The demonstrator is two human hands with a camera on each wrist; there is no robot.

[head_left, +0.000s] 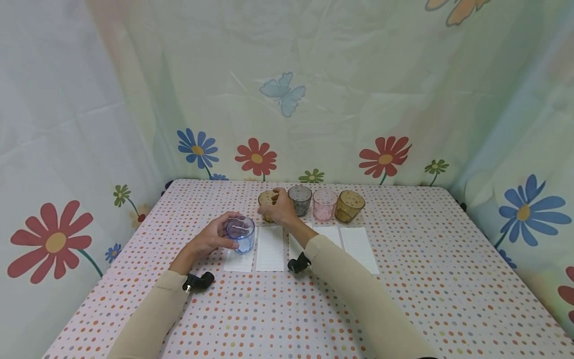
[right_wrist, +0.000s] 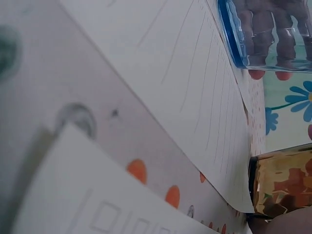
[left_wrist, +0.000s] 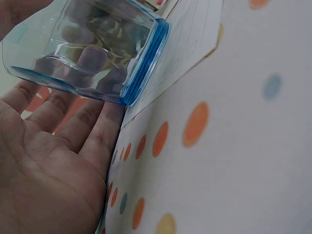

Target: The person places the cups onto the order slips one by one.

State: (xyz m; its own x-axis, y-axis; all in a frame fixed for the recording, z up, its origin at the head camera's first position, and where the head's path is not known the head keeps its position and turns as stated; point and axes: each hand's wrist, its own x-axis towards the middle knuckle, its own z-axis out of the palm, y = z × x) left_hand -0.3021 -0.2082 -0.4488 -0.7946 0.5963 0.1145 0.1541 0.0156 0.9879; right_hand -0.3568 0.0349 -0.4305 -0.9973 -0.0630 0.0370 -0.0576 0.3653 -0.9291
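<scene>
Your left grip [head_left: 212, 236] curls round the blue tumbler [head_left: 242, 238], below left of the head frame's centre; your right grip [head_left: 282, 208] holds the amber tumbler [head_left: 266, 199], nearer centre. Expect stiff, slippery, probably breakable walls; clasp around the sides.

You can pass between the amber cup [head_left: 351, 207] and the counter's [head_left: 430, 279] right edge. Toward the back edge, that cup, the pink cup [head_left: 325, 205] and the grey cup [head_left: 301, 199] form a tight barrier. Your right hand [head_left: 281, 208] blocks the gap beside the grey cup; your left hand [head_left: 213, 237] and the blue cup [head_left: 242, 237] obstruct nearer the left edge.
</scene>
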